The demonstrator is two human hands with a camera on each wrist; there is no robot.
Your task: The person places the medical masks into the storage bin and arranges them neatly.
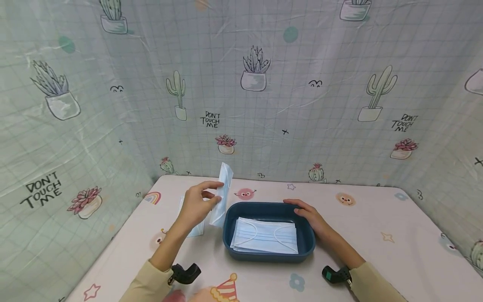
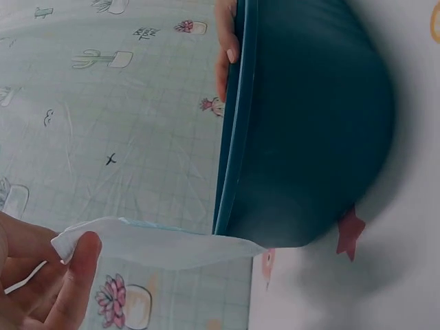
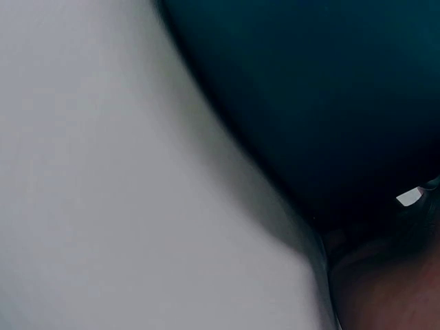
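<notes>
My left hand (image 1: 197, 205) pinches a pale blue disposable face mask (image 1: 225, 178) between thumb and fingers. The mask hangs tilted just left of a dark blue plastic bin (image 1: 268, 256), and in the left wrist view its edge faces the camera. Inside the bin lies a stack of blue face masks (image 1: 266, 237) with white ear loops showing on top. At the bin's back right corner, my right hand (image 1: 311, 216) grips the rim, thumb over the inner side and fingers along the outside. The right wrist view shows mostly the bin's dark wall (image 3: 309, 89).
Another mask (image 1: 197, 230) lies on the table, partly behind my left hand. The white table (image 1: 377, 260) carries printed cartoon figures. A cloth backdrop (image 1: 286, 159) with cactus drawings rises behind it and on both sides.
</notes>
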